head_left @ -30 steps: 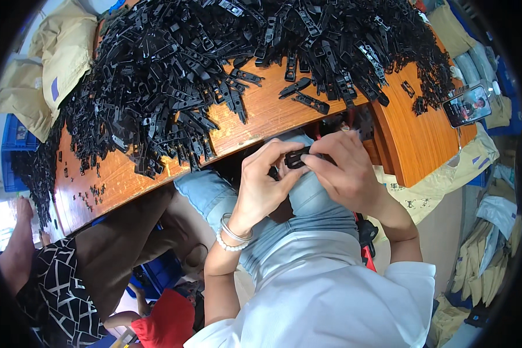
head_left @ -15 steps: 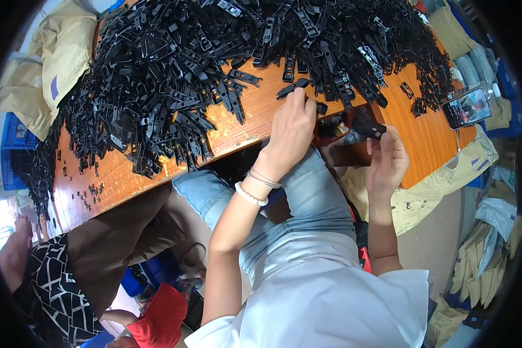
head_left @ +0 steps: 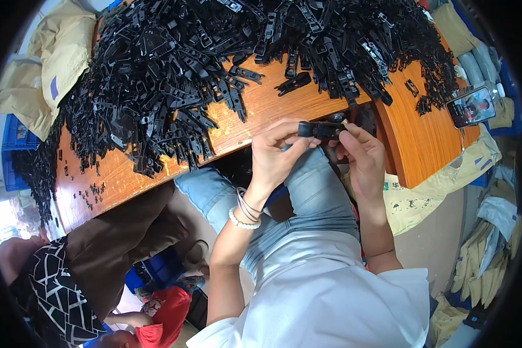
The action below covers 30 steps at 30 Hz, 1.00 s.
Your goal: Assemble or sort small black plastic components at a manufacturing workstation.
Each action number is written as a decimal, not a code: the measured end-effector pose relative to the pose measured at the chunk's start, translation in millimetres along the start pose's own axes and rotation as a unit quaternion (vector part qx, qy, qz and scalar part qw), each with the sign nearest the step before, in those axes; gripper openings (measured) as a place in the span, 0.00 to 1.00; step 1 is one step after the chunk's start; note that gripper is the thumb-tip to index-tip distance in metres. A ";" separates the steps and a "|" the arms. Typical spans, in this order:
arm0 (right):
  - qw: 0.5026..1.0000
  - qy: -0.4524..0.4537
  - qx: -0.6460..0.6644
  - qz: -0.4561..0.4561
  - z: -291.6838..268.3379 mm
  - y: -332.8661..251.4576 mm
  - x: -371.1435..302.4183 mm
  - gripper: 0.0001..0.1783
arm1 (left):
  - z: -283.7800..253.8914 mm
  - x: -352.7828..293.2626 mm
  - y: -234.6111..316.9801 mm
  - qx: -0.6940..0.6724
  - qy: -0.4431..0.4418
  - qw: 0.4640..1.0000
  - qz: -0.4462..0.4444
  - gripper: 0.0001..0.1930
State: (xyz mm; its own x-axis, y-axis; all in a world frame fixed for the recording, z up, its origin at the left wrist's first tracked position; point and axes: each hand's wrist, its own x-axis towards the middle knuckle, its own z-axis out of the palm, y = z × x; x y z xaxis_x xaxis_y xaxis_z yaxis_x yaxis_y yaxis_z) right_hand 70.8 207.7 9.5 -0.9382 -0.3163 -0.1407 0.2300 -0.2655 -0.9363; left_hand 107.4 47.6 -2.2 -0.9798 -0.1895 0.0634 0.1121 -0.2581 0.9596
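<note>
While both forearms (head_left: pixel 233 249) extend forward over the lap (head_left: pixel 316 188), fingers turned inward, I see the left hand (head_left: pixel 272 156) pinching one end of an elongated black plastic part (head_left: pixel 322 130), which spans from that grip toward the right hand (head_left: pixel 362 162), whose hold I cannot tell, beside the table (head_left: pixel 261 107).

The head camera looks steeply down from the person's head, facing forward over the white shirt (head_left: pixel 313 290) to the counter (head_left: pixel 258 107). The shirt is nearest; left hand (head_left: pixel 274 155) and right hand (head_left: pixel 363 161) are seen from above, near the middle of this wide view.
</note>
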 end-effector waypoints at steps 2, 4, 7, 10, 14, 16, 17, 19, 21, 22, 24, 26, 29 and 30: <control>1.000 0.005 -0.017 -0.005 3.2 -1.8 -2.1 0.09 | -0.8 -1.7 -1.6 0.002 -0.005 1.000 0.005 0.09; 0.999 0.011 -0.034 -0.011 4.7 -3.8 -4.3 0.08 | -3.1 -2.8 2.0 0.002 -0.015 1.000 -0.004 0.09; 0.999 0.015 -0.034 -0.020 7.5 -4.2 -5.3 0.07 | -5.7 -3.1 -2.0 0.052 -0.026 0.998 0.012 0.08; 0.995 0.022 -0.083 -0.044 8.3 -3.1 -6.2 0.06 | -2.9 -3.8 3.3 0.077 -0.035 0.996 -0.003 0.06; 0.971 -0.003 -0.203 -0.127 11.8 2.5 -10.3 0.06 | -2.0 -2.4 11.8 0.044 -0.043 0.987 -0.146 0.07; 0.961 -0.031 -0.235 -0.144 11.5 6.3 -12.6 0.07 | 0.1 -1.1 15.3 0.017 -0.045 0.986 -0.157 0.08; 0.973 -0.024 -0.178 -0.142 10.9 7.6 -13.4 0.09 | 0.8 -1.6 15.1 0.001 -0.051 0.988 -0.147 0.07; 0.983 -0.017 -0.119 -0.141 11.2 6.7 -12.5 0.10 | 3.4 -1.8 13.6 -0.013 -0.057 0.989 -0.136 0.07; 0.993 -0.016 -0.081 -0.085 14.5 2.9 -11.1 0.11 | 7.6 -1.9 11.2 -0.008 -0.065 0.997 -0.039 0.07; 0.993 -0.015 -0.080 -0.085 15.4 2.7 -11.6 0.11 | 7.6 -1.3 11.8 -0.007 -0.066 0.997 -0.039 0.07; 0.984 -0.013 -0.127 -0.127 15.1 1.9 -12.8 0.14 | 8.5 0.8 14.4 -0.041 -0.099 0.991 -0.081 0.06; 0.981 -0.007 -0.144 -0.128 10.3 -3.8 -12.0 0.12 | 16.0 5.9 19.2 -0.031 -0.110 0.990 -0.080 0.07; 0.987 0.026 -0.119 -0.106 -7.4 -0.4 -6.5 0.11 | 23.4 28.6 33.2 0.120 -0.178 0.976 -0.033 0.08; 0.993 0.049 -0.076 -0.081 -15.3 3.3 -3.5 0.12 | 26.1 40.6 36.1 0.260 -0.226 0.939 0.014 0.10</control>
State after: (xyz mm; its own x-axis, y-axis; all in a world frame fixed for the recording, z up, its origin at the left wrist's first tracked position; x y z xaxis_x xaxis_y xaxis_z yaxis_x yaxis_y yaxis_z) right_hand 71.0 221.9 2.0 -0.9820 -0.1885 -0.0086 0.0400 -0.1630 -0.9858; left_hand 67.3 55.3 42.2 -0.9611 0.2622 0.0870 0.1574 0.2607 0.9525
